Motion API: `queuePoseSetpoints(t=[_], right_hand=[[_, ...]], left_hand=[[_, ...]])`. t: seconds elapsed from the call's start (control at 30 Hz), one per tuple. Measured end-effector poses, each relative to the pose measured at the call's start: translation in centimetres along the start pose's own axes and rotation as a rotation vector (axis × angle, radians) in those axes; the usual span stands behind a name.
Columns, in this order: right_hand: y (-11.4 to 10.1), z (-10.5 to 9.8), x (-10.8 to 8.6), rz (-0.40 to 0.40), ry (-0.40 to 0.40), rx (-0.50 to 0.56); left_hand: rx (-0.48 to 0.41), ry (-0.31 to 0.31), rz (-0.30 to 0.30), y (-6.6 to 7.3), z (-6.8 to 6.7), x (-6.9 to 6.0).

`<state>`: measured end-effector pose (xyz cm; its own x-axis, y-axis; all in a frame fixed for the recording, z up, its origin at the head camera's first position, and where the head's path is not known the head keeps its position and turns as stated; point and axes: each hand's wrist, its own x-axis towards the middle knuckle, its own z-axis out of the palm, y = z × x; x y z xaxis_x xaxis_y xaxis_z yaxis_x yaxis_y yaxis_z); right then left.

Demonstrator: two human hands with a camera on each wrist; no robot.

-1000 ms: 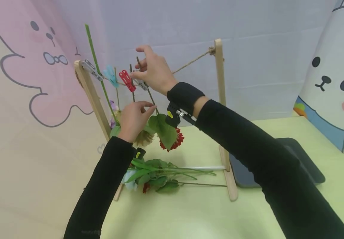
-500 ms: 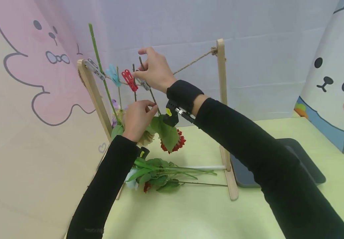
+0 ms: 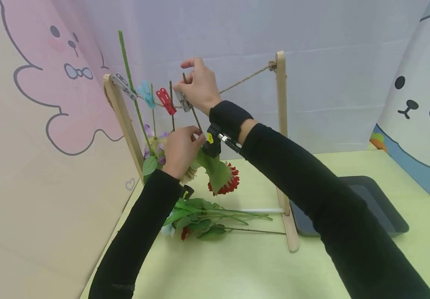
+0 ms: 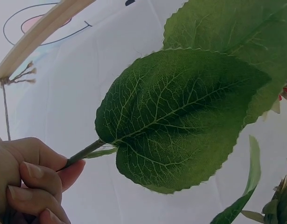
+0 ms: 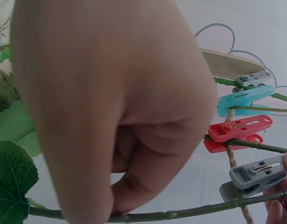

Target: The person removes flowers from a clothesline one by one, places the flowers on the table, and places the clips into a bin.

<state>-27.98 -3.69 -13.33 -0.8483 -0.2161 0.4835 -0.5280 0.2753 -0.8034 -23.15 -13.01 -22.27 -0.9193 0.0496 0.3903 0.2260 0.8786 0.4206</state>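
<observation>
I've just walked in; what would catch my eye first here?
Probably the red flower, hanging below the left hand, which pinches a stem. Then the red clothespin on the rope, between a light-blue clothespin and the gray clothespin pinched by the right hand.

A red flower (image 3: 230,186) hung bloom-down below a rope (image 3: 246,78).
The left hand (image 3: 182,149) pinched its stem (image 3: 196,116), while the right hand (image 3: 201,88) held a grey clip (image 3: 183,101) at the rope. Leftward sat a red clip (image 3: 166,101), a blue clip (image 3: 146,94) and (nearest the wooden post (image 3: 128,128)) another grey clip (image 3: 125,86). Loose flowers (image 3: 200,227) lay on the surface (image 3: 245,265), a dark tray (image 3: 377,205) to their right.
</observation>
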Motion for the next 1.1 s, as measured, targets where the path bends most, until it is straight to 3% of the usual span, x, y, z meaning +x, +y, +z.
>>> queuePoseSetpoints(t=[0.27,0.5,0.77,0.83,0.87,0.97,1.0,1.07,1.1], right_hand=[[-0.1,-0.3,0.5,0.022,0.053,0.054],[-0.3,-1.3,0.8,0.027,0.077,0.081],[-0.9,-4.4,0.5,0.039,0.053,0.195],[-0.8,-5.3,0.3,0.036,0.064,0.227],[-0.7,-5.8,0.2,0.028,0.07,0.245],[-0.4,-7.1,-0.4,0.009,0.082,0.267],[-0.3,-7.6,-0.6,0.0,0.085,0.26],[-0.1,-8.3,-1.3,-0.029,0.086,0.228],[0.1,-8.6,-1.6,-0.046,0.087,0.197]], left_hand=[[0.041,-0.004,0.017,0.2,0.6,-0.5],[-0.02,-0.03,0.013,0.3,0.6,-1.5],[-0.099,-0.023,0.071,0.0,0.4,-2.7],[-0.141,-0.023,0.109,-0.1,0.2,-3.3],[-0.167,0.0,0.136,-1.3,1.3,-3.0],[-0.187,-0.016,0.152,-3.8,3.2,-2.5],[-0.206,0.002,0.18,-5.5,4.8,-2.0],[-0.175,-0.013,0.148,-8.3,7.4,-1.0],[-0.15,-0.014,0.145,-9.0,8.0,-0.9]])
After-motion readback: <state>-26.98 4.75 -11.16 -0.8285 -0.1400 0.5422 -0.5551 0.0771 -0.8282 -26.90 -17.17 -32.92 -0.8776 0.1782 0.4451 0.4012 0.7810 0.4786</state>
